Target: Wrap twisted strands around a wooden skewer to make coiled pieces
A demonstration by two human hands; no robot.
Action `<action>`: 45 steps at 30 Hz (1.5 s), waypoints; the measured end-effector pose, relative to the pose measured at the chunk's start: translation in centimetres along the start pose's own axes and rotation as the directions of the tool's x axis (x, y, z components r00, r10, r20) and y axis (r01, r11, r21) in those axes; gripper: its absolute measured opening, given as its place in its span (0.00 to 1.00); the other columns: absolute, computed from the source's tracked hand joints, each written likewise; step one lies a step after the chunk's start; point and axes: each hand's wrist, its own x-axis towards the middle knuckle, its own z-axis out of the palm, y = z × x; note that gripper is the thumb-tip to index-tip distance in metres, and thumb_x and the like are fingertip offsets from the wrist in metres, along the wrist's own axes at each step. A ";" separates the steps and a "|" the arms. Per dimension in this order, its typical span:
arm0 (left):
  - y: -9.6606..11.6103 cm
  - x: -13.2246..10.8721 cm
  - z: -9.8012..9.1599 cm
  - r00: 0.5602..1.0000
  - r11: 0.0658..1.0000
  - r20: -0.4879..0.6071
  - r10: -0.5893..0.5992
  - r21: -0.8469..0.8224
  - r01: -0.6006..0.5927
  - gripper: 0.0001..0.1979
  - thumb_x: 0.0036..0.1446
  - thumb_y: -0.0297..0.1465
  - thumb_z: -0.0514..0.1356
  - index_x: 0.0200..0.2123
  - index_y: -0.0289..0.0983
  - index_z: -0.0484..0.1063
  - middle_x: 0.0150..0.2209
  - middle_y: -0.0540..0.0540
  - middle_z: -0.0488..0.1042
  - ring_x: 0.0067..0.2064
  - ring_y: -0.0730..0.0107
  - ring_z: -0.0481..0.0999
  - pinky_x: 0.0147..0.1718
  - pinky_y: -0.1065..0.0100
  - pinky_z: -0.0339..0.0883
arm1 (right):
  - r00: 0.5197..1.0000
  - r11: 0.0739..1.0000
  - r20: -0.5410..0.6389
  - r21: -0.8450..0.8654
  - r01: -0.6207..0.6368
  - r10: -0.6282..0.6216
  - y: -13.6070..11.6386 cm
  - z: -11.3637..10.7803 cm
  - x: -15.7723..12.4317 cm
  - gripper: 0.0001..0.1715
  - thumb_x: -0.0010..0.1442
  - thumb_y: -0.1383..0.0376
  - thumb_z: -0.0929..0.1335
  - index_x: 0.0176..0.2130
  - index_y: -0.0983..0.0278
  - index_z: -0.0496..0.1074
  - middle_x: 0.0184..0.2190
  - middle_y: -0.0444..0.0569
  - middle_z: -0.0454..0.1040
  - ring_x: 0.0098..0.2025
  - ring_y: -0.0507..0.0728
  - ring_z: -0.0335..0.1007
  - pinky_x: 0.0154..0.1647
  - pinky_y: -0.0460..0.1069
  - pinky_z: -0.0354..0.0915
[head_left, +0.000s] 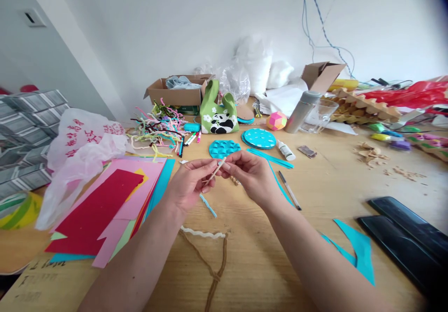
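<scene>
A thin pale stick [215,171] is held slantwise above the table between my two hands. My left hand [189,181] pinches it with thumb and fingers. My right hand [252,174] is closed with its fingertips at the stick's upper end; a tiny light spot shows between the fingertips, too small to name. Under my hands lies a short light-blue piece of yarn [208,205]. Closer to me, a wavy white strand [203,233] and brown cords [216,277] rest on the wood. Small beige pieces [234,180] are partly hidden behind my right hand.
Coloured paper sheets [98,209] lie left, beside a plastic bag [84,139]. Behind my hands are a blue dimpled disc [224,148], spotted blue discs [261,138], a panda bag [220,111] and yarn scraps [157,128]. A pen [290,190] and black phone-like slabs [399,251] lie right.
</scene>
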 end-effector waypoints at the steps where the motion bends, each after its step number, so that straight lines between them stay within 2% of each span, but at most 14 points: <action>1: 0.0 0.0 0.0 1.000 1.000 0.003 -0.007 -0.006 0.007 0.10 0.44 0.35 0.69 0.29 0.35 0.78 0.25 0.48 0.73 0.21 0.81 0.66 0.15 0.77 0.48 | 1.000 1.000 0.005 -0.002 0.006 -0.006 0.0 0.1 0.0 0.14 0.52 0.56 0.73 0.32 0.64 0.73 0.27 0.47 0.76 0.30 0.53 0.71 0.35 0.50 0.69; 5: 0.1 -0.1 0.2 1.000 1.000 -0.002 -0.016 -0.015 0.016 0.11 0.42 0.35 0.70 0.25 0.33 0.77 0.23 0.49 0.71 0.20 0.81 0.66 0.15 0.77 0.48 | 1.000 0.999 0.002 -0.044 0.026 -0.026 -0.2 0.2 -0.2 0.14 0.52 0.57 0.73 0.31 0.64 0.73 0.27 0.47 0.75 0.29 0.52 0.71 0.32 0.49 0.68; 13: 0.3 -0.2 0.3 1.000 1.000 -0.003 -0.027 -0.004 0.027 0.11 0.38 0.33 0.72 0.26 0.34 0.78 0.22 0.49 0.71 0.20 0.81 0.65 0.15 0.77 0.47 | 1.000 0.998 -0.001 -0.050 0.031 -0.031 -0.3 0.3 -0.3 0.14 0.52 0.57 0.73 0.31 0.64 0.72 0.26 0.46 0.74 0.28 0.51 0.70 0.31 0.48 0.67; 22: 0.1 -0.6 0.7 0.970 0.966 -0.134 0.203 0.190 -0.175 0.11 0.41 0.36 0.70 0.27 0.34 0.79 0.18 0.52 0.67 0.19 0.84 0.57 0.16 0.76 0.44 | 1.000 0.996 0.006 -0.092 0.023 -0.022 -0.4 0.4 -0.3 0.13 0.54 0.57 0.72 0.32 0.65 0.72 0.26 0.46 0.75 0.29 0.52 0.71 0.32 0.48 0.69; 25: 0.3 -0.7 0.8 0.952 0.953 -0.176 0.251 0.217 -0.211 0.12 0.41 0.37 0.70 0.28 0.34 0.79 0.19 0.52 0.67 0.19 0.84 0.56 0.17 0.76 0.44 | 0.999 0.977 0.036 -0.214 0.007 0.001 -0.8 0.1 -0.3 0.14 0.56 0.57 0.70 0.37 0.65 0.72 0.32 0.49 0.76 0.33 0.53 0.73 0.35 0.49 0.69; 27: 0.5 -0.7 0.9 0.942 0.949 -0.205 0.267 0.225 -0.220 0.13 0.40 0.36 0.70 0.29 0.34 0.79 0.19 0.52 0.68 0.20 0.84 0.57 0.18 0.76 0.45 | 0.996 0.930 0.066 -0.367 -0.024 0.052 -1.6 -0.5 -0.6 0.15 0.57 0.58 0.69 0.41 0.65 0.72 0.35 0.51 0.77 0.35 0.55 0.73 0.34 0.49 0.69; 30: 0.8 -0.8 0.9 0.928 0.942 -0.238 0.287 0.244 -0.229 0.13 0.39 0.35 0.70 0.29 0.34 0.79 0.19 0.52 0.68 0.20 0.83 0.58 0.18 0.77 0.47 | 0.988 0.776 0.102 -0.630 -0.026 0.116 -3.7 -2.3 -1.7 0.15 0.58 0.57 0.67 0.43 0.63 0.73 0.37 0.51 0.77 0.37 0.57 0.73 0.36 0.51 0.69; 33: 1.1 -1.0 0.7 0.916 0.930 -0.236 0.326 0.256 -0.264 0.12 0.39 0.34 0.70 0.28 0.33 0.79 0.20 0.51 0.70 0.21 0.82 0.60 0.19 0.77 0.51 | 0.987 0.611 0.082 -0.791 -0.022 0.141 -5.7 -5.8 -4.0 0.15 0.61 0.56 0.65 0.43 0.61 0.74 0.42 0.51 0.77 0.41 0.58 0.73 0.41 0.52 0.68; 36: 1.4 -1.2 0.5 0.906 0.924 -0.235 0.352 0.245 -0.295 0.11 0.38 0.33 0.70 0.27 0.33 0.78 0.21 0.50 0.71 0.21 0.81 0.62 0.20 0.77 0.54 | 0.978 0.470 -0.062 -0.869 -0.151 0.201 -6.2 -10.9 -7.7 0.20 0.61 0.52 0.62 0.44 0.61 0.73 0.43 0.52 0.77 0.43 0.60 0.73 0.43 0.53 0.68; 37: 1.5 -1.3 0.4 0.907 0.925 -0.236 0.350 0.238 -0.295 0.11 0.38 0.32 0.70 0.27 0.33 0.78 0.21 0.50 0.71 0.21 0.81 0.63 0.20 0.77 0.55 | 0.958 0.385 -0.162 -0.889 -0.245 0.237 -6.0 -12.9 -9.3 0.21 0.61 0.51 0.62 0.44 0.61 0.73 0.43 0.53 0.77 0.43 0.61 0.73 0.43 0.54 0.67; 39: 1.6 -1.4 0.3 0.909 0.928 -0.232 0.346 0.226 -0.296 0.12 0.37 0.32 0.71 0.27 0.33 0.78 0.22 0.50 0.72 0.22 0.81 0.63 0.20 0.77 0.55 | 0.884 0.144 -0.394 -0.888 -0.437 0.253 -5.0 -16.9 -12.9 0.23 0.60 0.51 0.61 0.44 0.63 0.72 0.42 0.57 0.77 0.43 0.65 0.74 0.42 0.56 0.67; 42: 1.8 -1.5 0.3 0.914 0.933 -0.226 0.337 0.214 -0.291 0.12 0.37 0.32 0.71 0.27 0.33 0.78 0.22 0.50 0.72 0.22 0.80 0.64 0.20 0.78 0.55 | 0.793 -0.221 -0.565 -0.823 -0.523 0.228 -2.5 -22.0 -18.6 0.25 0.61 0.51 0.59 0.41 0.68 0.72 0.42 0.66 0.74 0.46 0.71 0.72 0.47 0.59 0.63; 43: 1.9 -1.5 0.3 0.917 0.935 -0.221 0.331 0.210 -0.287 0.12 0.36 0.32 0.71 0.27 0.33 0.78 0.22 0.50 0.72 0.22 0.80 0.64 0.20 0.78 0.55 | 0.751 -0.311 -0.630 -0.767 -0.561 0.200 -1.6 -23.3 -20.2 0.26 0.61 0.50 0.59 0.40 0.69 0.71 0.42 0.69 0.74 0.47 0.73 0.71 0.48 0.60 0.63; 45: 2.0 -1.6 0.4 0.923 0.938 -0.210 0.323 0.202 -0.283 0.12 0.36 0.32 0.71 0.27 0.33 0.78 0.22 0.50 0.72 0.22 0.80 0.64 0.19 0.78 0.55 | 0.680 -0.386 -0.701 -0.701 -0.600 0.215 0.0 -25.4 -22.9 0.28 0.61 0.48 0.59 0.39 0.70 0.70 0.41 0.72 0.73 0.47 0.73 0.71 0.46 0.61 0.63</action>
